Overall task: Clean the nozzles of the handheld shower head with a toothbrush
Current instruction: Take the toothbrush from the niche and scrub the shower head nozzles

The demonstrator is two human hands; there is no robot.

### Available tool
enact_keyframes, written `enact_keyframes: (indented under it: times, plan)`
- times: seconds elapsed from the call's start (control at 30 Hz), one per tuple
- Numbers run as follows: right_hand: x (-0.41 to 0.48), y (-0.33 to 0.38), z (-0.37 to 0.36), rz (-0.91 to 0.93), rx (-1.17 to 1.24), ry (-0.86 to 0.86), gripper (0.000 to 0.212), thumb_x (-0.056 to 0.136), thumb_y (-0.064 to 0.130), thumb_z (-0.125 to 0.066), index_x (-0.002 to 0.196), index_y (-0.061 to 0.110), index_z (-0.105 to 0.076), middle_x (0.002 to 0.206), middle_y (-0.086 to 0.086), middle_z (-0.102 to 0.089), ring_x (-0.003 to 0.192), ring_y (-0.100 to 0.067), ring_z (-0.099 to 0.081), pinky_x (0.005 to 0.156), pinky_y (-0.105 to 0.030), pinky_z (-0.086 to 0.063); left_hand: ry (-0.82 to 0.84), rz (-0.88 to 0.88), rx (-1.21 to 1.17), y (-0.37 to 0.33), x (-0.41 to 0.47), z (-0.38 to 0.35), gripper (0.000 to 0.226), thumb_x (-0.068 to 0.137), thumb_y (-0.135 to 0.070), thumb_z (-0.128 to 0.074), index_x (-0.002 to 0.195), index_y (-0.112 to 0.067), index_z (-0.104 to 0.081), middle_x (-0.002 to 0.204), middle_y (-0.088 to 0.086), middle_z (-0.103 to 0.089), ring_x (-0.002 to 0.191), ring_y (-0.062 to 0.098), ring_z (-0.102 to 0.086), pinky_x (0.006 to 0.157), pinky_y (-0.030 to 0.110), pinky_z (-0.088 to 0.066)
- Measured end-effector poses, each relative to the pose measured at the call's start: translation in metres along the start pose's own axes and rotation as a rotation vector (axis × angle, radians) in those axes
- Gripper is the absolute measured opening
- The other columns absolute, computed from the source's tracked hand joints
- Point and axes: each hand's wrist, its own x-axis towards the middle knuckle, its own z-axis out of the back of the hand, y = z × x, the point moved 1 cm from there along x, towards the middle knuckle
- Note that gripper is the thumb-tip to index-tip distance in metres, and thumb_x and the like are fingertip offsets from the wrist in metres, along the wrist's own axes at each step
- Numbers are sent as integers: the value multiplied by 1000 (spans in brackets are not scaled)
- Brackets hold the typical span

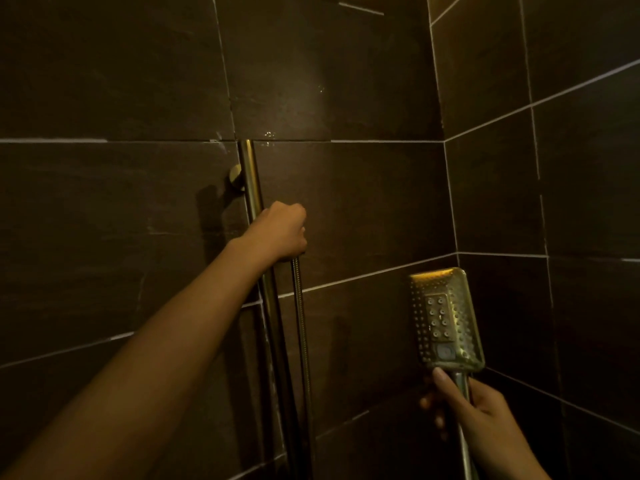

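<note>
Shower corner, hands apart on the fittings.
Left hand (282, 230) is closed around something on the slide rail (254, 195), above the hose (301, 317); right of the rail, right hand (485, 414) grips the upright shower head (446, 320) by its handle, nozzles facing the camera.

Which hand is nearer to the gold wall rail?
Left. The left hand is closed at the rail, beside the hose. The right hand is well off to its right, holding the shower head.

The handheld shower head (446, 320) is standing upright, a square gold-coloured plate with rows of small nozzles facing the camera. Its handle is running down between the fingers (441, 377) of the right hand (485, 420), the plate just above the thumb tip.
</note>
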Motion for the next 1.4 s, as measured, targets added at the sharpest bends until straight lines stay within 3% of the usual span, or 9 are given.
enact_keyframes:
  times: [0.2, 0.5, 0.6, 0.7, 0.77, 0.87, 1.03, 1.2, 1.4]
  plan:
    - [-11, -1, 13, -31, -38, -6, 23, 94, 20, -64, 94, 0, -74, 70, -18, -76, 47, -18, -62, 50, -33, -51, -20, 14, 102, -9, -9, -4, 23, 92, -16, -59, 112, -6, -58, 114, 20, -63, 106, 38, -62, 83, 44, -51]
    - [-41, 11, 38, -49, -30, -17, 21, 96, 17, -61, 95, -1, -73, 68, -18, -75, 43, -14, -61, 41, -24, -51, 35, 81, 117, -21, -23, -9, 29, 96, -22, -48, 117, -7, -61, 119, 19, -63, 107, 36, -62, 84, 42, -50]
    - [-51, 15, 49, -48, 17, 7, 42, 83, 34, -74, 99, -4, -72, 69, -18, -75, 43, -15, -61, 41, -25, -52, 70, 89, 208, -22, -28, -20, 66, 91, -29, -55, 145, 2, -33, 148, 24, -41, 133, 38, -44, 108, 45, -40]
    - [-60, 18, 61, -13, 31, -13, 107, 23, 79, -86, 93, -2, -73, 72, -23, -75, 45, -19, -64, 41, -26, -54, 71, 110, 206, -34, -56, -33, 84, 93, -35, -51, 154, -1, -5, 162, 26, -3, 150, 40, -6, 123, 49, -12]
    - [-65, 21, 70, 32, 44, -32, 110, 24, 79, -85, 96, -2, -71, 74, -22, -76, 49, -18, -68, 43, -26, -55, 43, 62, 23, -55, -90, -48, 76, 95, -40, -48, 155, -7, -14, 163, 22, -7, 151, 38, -5, 123, 50, -13]
    - [-73, 25, 86, 61, 123, -44, 65, 71, 50, -71, 106, -4, -68, 82, -21, -78, 62, -17, -75, 59, -29, -58, 266, -39, -670, -108, -164, -81, 54, 95, -42, -56, 141, -14, -50, 144, 9, -53, 132, 21, -50, 112, 37, -39]
    - [-96, 29, 124, 42, 122, -73, 75, 57, 69, -81, 100, 9, -69, 97, -19, -78, 75, -29, -77, 60, -37, -63, 812, -1, -1633, -221, -264, -113, 21, 97, -21, -58, 113, -9, -68, 94, 1, -70, 86, 11, -66, 79, 23, -55]
    - [-135, 30, 190, 34, 114, -141, 35, 84, 40, -59, 95, 7, -61, 85, -14, -78, 66, -22, -75, 55, -34, -62, 945, -81, -1813, -312, -309, -126, 21, 94, -9, -61, 114, -16, -63, 92, -5, -71, 84, 4, -67, 74, 27, -54]
    - [-190, 31, 296, -60, -260, -165, 53, 90, 56, -45, 102, 13, -73, 95, -12, -77, 85, -18, -72, 72, -27, -56, 1042, -191, -1881, -394, -349, -130, 34, 88, 7, -61, 119, -5, -59, 104, 12, -74, 92, 25, -70, 71, 32, -59]
